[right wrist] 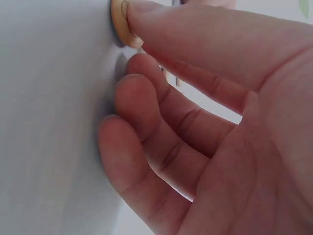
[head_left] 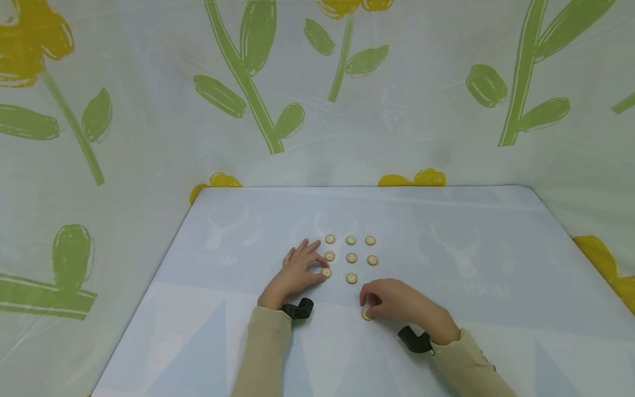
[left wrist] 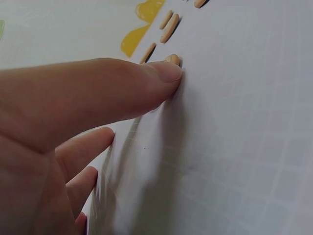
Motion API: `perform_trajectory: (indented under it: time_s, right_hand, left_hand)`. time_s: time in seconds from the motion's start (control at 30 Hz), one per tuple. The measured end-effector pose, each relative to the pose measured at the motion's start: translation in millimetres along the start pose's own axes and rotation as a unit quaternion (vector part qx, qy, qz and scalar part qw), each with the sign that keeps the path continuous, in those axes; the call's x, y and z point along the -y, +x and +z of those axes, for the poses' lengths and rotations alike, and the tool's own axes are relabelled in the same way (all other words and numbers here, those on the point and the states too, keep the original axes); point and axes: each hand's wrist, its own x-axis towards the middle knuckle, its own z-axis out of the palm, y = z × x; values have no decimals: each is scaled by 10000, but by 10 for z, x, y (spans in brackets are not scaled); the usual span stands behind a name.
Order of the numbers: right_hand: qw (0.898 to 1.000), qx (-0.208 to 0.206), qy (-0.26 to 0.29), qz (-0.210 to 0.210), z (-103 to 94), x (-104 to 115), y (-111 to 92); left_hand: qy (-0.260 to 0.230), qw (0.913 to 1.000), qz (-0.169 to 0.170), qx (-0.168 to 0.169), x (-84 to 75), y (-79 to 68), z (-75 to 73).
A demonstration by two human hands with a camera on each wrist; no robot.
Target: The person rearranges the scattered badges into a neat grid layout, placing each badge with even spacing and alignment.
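Small round wooden discs with dark marks on top lie in rows on the table. My left hand (head_left: 297, 273) has its thumb and index finger at the two sides of the lower-left disc (head_left: 326, 272), pinching it, while its other fingers spread on the table. In the left wrist view the thumb hides most of that disc (left wrist: 172, 59). Nearer to me, my right hand (head_left: 399, 300) pinches another disc (head_left: 366, 314) at the table surface. The right wrist view shows the thumb on this disc (right wrist: 120, 22), with the other fingers curled below it.
Other discs stand in a back row, such as the back-left disc (head_left: 329, 239), and in a middle row with a middle disc (head_left: 351, 257). A front-middle disc (head_left: 351, 278) lies between the hands. The pale patterned table (head_left: 471, 353) meets a flowered curtain (head_left: 397, 138) behind.
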Motion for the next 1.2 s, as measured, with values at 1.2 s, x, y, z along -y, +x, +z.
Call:
perform_trajectory:
  time_s: [1.2]
  right_hand:
    - [9925, 895, 579, -600, 31, 126, -43]
  left_hand:
    - [54, 10000, -40, -48, 14, 34, 23]
